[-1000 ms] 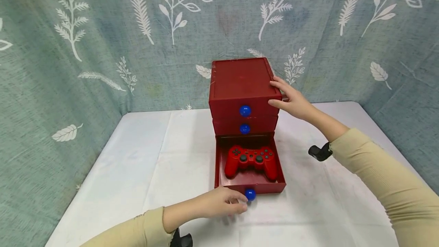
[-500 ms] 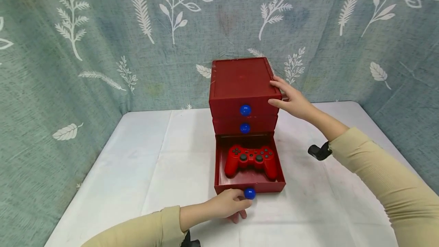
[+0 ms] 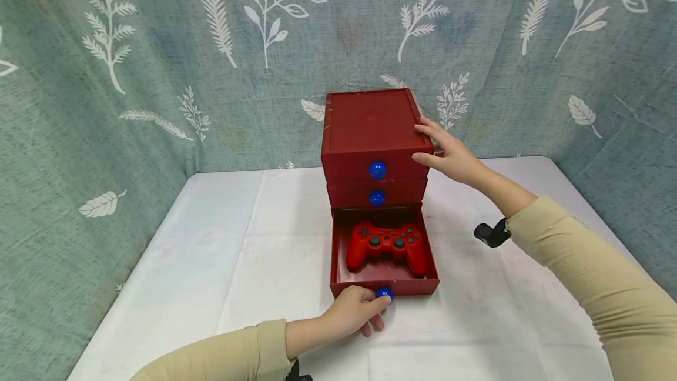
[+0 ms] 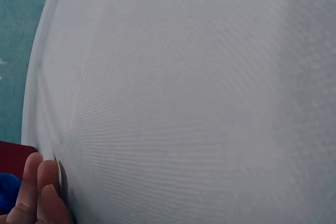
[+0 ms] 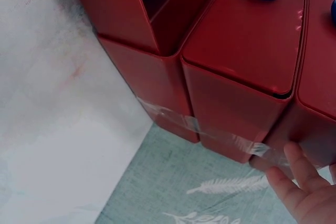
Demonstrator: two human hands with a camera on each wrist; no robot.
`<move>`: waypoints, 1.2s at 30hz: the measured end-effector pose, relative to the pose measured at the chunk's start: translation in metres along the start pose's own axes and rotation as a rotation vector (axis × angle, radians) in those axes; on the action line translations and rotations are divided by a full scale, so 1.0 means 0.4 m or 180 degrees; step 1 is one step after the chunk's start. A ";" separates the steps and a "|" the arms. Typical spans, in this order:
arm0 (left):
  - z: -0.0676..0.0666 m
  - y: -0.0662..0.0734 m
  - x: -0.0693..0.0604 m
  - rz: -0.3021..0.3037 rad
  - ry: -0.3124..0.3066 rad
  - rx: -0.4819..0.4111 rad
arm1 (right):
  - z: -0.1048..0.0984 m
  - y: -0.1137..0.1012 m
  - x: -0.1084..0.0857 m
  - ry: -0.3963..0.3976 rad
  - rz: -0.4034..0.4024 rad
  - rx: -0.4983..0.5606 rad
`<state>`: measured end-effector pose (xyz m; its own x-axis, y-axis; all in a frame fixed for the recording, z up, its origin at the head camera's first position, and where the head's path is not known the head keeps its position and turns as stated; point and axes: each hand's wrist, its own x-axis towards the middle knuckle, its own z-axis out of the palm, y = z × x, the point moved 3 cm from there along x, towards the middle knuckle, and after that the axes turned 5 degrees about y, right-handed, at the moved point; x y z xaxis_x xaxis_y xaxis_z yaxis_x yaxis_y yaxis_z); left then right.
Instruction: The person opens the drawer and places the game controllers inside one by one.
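Note:
A red drawer cabinet (image 3: 372,122) of three stacked units stands at the back of the table, a blue knob on each front. Its bottom drawer (image 3: 338,251) is pulled out, and a red game controller (image 3: 386,246) lies inside. At the front of that drawer, my left hand (image 3: 351,313) pinches the bottom blue knob (image 3: 384,294), thumb over its front. The left wrist view catches the fingers beside the knob (image 4: 8,192). My right hand (image 3: 449,154) rests on the cabinet's upper right edge, fingers spread; in the right wrist view its fingertips are against the top unit's side.
Clear tape (image 5: 231,140) runs along the cabinet's side. A white cloth (image 3: 222,251) covers the table. Behind and at both sides hangs a green leaf-patterned curtain (image 3: 238,104). A black wrist camera (image 3: 493,234) sits at the right cuff.
My left hand has moved right and slightly forward, and its thumb has come onto the bottom knob. The right hand stays in place; the drawer has hardly moved.

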<state>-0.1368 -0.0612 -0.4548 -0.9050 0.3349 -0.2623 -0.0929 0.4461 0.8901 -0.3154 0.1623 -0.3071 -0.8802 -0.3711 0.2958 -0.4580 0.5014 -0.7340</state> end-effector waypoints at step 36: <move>-0.033 0.016 0.118 -0.0090 0.0477 -0.0218 | 0.001 0.003 0.001 0.0016 -0.0044 -0.0045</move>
<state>-0.1855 -0.0534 -0.4565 -0.9529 0.1933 -0.2337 -0.1426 0.3942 0.9079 -0.3162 0.1624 -0.3080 -0.8743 -0.3742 0.3090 -0.4720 0.5073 -0.7210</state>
